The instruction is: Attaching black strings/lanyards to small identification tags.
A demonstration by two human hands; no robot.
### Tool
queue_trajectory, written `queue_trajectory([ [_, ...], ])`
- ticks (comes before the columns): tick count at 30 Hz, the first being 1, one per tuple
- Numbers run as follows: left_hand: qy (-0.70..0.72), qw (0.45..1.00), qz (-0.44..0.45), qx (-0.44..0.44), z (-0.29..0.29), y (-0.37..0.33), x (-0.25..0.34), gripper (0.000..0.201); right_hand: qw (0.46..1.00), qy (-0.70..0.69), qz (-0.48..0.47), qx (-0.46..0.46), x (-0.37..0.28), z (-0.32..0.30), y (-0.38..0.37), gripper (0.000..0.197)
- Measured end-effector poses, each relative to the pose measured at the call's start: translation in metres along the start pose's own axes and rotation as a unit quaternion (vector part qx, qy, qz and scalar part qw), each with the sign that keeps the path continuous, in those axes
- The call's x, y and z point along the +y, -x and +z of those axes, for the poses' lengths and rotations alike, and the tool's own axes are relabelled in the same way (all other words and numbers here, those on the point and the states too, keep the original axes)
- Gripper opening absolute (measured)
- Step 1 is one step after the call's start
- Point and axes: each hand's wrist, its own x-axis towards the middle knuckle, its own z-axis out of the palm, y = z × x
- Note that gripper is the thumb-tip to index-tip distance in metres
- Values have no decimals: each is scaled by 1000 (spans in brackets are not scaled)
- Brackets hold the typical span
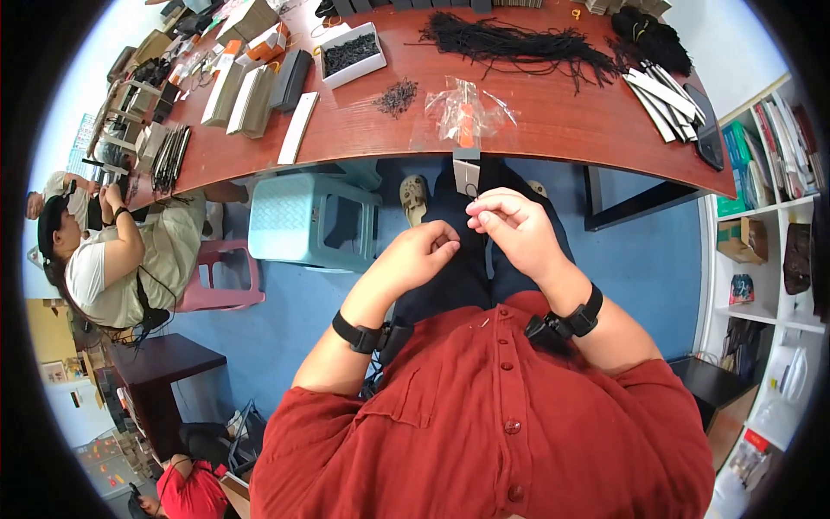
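Note:
My right hand is raised over my lap with thumb and forefinger pinched on a thin black cord. The cord runs in a small loop at the lower end of a narrow pale tag, which sits by the table's front edge with a dark end toward the table. Lower and to the left, my left hand is closed, its thumb against the curled fingers; whatever it may hold is too small to make out. Just beyond, clear plastic wrap with an orange strip lies on the table.
The reddish table carries black cords, a white box of small black pieces, a loose heap of them, white strips and a phone. A blue stool stands left; shelves right. Other people sit at left.

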Motion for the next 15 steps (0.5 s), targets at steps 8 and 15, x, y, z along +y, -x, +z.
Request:
queue_trajectory([
  [8,-22,983,61,172,-10,-21,1,16,998,24,25,52,16,2,-16,14],
  [15,-57,947,201,243,18,-30,6,66,993,57,22,103,22,3,-5,40],
])
